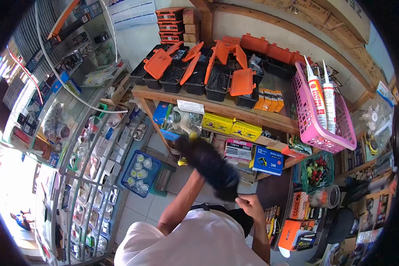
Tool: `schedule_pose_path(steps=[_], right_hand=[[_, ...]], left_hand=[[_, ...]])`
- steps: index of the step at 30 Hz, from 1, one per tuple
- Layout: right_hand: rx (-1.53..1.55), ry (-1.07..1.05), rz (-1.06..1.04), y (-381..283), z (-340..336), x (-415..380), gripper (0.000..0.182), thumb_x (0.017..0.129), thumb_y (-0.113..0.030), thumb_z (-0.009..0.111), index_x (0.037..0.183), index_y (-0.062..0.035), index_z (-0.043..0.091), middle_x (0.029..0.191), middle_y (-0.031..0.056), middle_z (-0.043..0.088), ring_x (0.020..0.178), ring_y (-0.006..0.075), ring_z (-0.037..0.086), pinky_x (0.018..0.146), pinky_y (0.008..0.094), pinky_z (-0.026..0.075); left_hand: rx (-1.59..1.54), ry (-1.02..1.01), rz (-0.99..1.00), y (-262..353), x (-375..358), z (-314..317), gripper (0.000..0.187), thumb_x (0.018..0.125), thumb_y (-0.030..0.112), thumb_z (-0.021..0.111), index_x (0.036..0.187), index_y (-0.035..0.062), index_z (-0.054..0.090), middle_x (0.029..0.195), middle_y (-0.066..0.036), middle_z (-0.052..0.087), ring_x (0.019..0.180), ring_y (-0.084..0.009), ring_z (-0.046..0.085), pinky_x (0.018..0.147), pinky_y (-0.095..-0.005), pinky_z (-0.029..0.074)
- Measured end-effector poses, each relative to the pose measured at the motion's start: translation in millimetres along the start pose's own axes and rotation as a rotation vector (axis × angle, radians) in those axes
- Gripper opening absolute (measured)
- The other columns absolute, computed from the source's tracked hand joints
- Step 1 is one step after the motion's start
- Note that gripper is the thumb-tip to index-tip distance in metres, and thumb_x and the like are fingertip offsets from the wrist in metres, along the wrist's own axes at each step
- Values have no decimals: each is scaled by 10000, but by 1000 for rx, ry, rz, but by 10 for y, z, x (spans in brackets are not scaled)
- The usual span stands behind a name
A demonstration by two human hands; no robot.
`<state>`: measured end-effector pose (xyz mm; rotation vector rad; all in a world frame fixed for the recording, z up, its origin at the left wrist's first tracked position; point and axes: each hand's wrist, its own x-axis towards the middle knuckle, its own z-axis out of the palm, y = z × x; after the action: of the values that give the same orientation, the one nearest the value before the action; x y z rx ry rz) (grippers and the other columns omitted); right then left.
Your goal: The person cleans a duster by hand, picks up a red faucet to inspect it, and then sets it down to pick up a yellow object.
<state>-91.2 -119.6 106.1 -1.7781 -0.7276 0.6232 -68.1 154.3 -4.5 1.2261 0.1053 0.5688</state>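
Observation:
A long, dark, fuzzy thing that looks like a duster (210,166) slants across the middle of the view, smeared by motion. At its lower end my right hand (251,207) is closed, with the fingers gripping that end. My left hand (198,177) reaches up from the left and passes behind the dark thing, which hides its fingers. Beyond its upper end are a yellow spot and a shelf with a clear bag of pale pipe fittings (188,120). Yellow boxes (230,126) and a blue 3M box (267,160) stand on the shelf in front of me.
Black bins with orange lids (157,64) crowd the wooden bench (199,101). A pink basket (312,119) holding sealant tubes (317,99) hangs over its right end. Glass shelving (88,168) lines the left. A blue crate (139,173) sits low, and an orange box (292,235) lies right.

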Motion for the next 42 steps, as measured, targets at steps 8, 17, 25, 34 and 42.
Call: schedule_pose_path(steps=[8, 17, 25, 34, 42], right_hand=[[-22, -41, 87, 34, -46, 30, 202, 871, -151, 645, 943, 35, 683, 633, 21, 594, 576, 55, 500, 511, 244, 402], [20, 5, 26, -109, -94, 84, 222, 866, -113, 625, 706, 27, 562, 563, -33, 472, 529, 22, 403, 466, 229, 307], [39, -49, 76, -175, -138, 183, 225, 874, -123, 612, 705, 19, 569, 573, -36, 493, 546, 21, 422, 482, 223, 326], [139, 25, 19, -58, 60, 241, 231, 890, -110, 607, 709, 23, 555, 569, -40, 474, 531, 25, 408, 468, 231, 322], [140, 5, 3, -29, -71, 216, 224, 890, -103, 610, 707, 16, 559, 574, -54, 444, 531, 26, 363, 462, 230, 291]], left_hand=[[314, -9, -24, -356, -23, -174, 306, 959, 340, 420, 1129, 105, 517, 1074, -40, 543, 973, -224, 527, 865, -364, 425], [-809, -408, 28, -374, 141, -153, 283, 969, 309, 448, 1138, 88, 500, 1007, -83, 524, 948, -243, 509, 881, -380, 444], [-289, -82, -159, 148, -70, 4, 234, 879, 171, 542, 1101, 100, 547, 1050, -70, 579, 1046, -234, 535, 917, -410, 433], [-849, 149, -452, 527, -61, 56, 235, 959, 213, 440, 1105, 43, 514, 1060, -95, 572, 1006, -232, 563, 926, -380, 464], [-105, 49, -210, 835, -22, 55, 230, 940, 251, 524, 1085, 73, 520, 983, -86, 552, 941, -221, 536, 884, -390, 449]])
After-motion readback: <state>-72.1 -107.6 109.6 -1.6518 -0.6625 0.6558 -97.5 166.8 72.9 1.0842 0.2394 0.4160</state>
